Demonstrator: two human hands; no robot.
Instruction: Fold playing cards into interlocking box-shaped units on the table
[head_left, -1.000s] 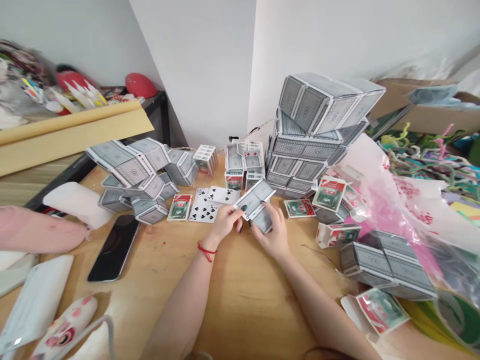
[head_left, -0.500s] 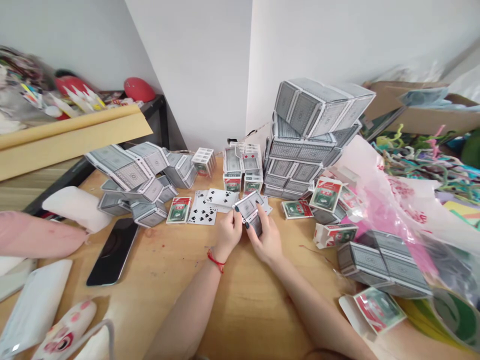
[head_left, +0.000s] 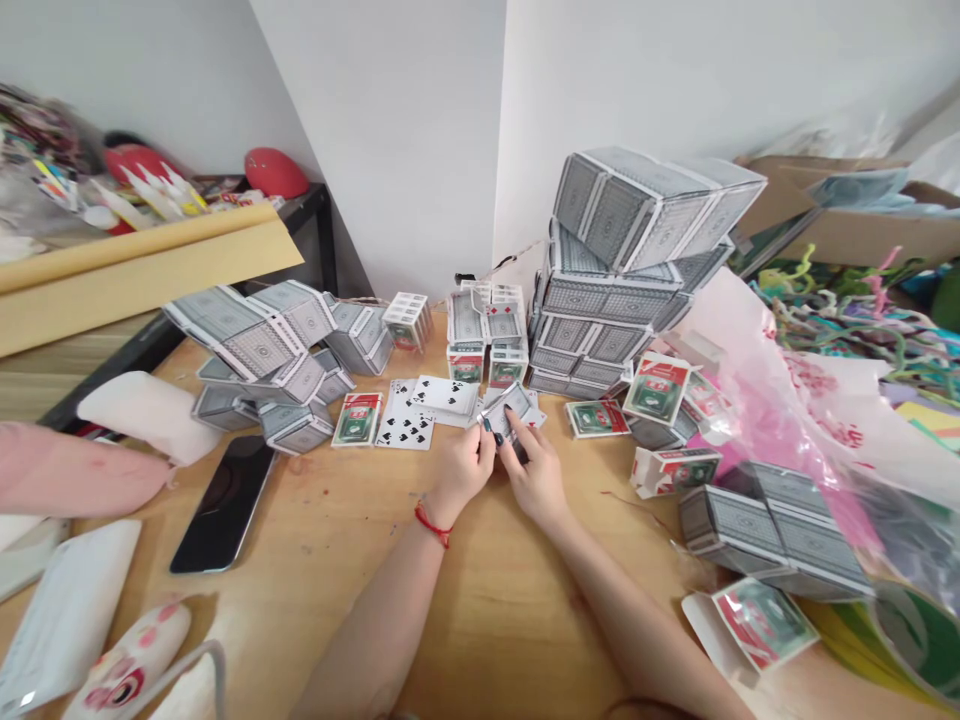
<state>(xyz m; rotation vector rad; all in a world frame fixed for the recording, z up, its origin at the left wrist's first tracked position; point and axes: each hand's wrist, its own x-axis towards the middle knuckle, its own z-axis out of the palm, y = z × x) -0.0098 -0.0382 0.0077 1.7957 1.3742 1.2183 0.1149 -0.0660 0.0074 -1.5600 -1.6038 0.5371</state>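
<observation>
My left hand (head_left: 465, 468) and my right hand (head_left: 534, 472) meet at the middle of the wooden table (head_left: 480, 600), both pinched on a small bunch of grey-backed playing cards (head_left: 508, 405). A red string is tied round my left wrist. Just beyond the hands lie face-up spade cards (head_left: 420, 410) and a red-green card box (head_left: 358, 417). Behind them rises a tall stack of folded-card blocks (head_left: 630, 270); a lower heap of such blocks (head_left: 262, 350) sits to the left.
A black phone (head_left: 225, 500) lies at the left beside pale pouches. More card boxes (head_left: 660, 385) and card blocks (head_left: 772, 530) crowd the right, under pink plastic wrap (head_left: 757, 400). A cardboard roll (head_left: 142, 260) and a black shelf stand at back left.
The hands have drawn closer together and folded the cards smaller; a second earlier the cards were held wider and higher. The view has shifted slightly.
</observation>
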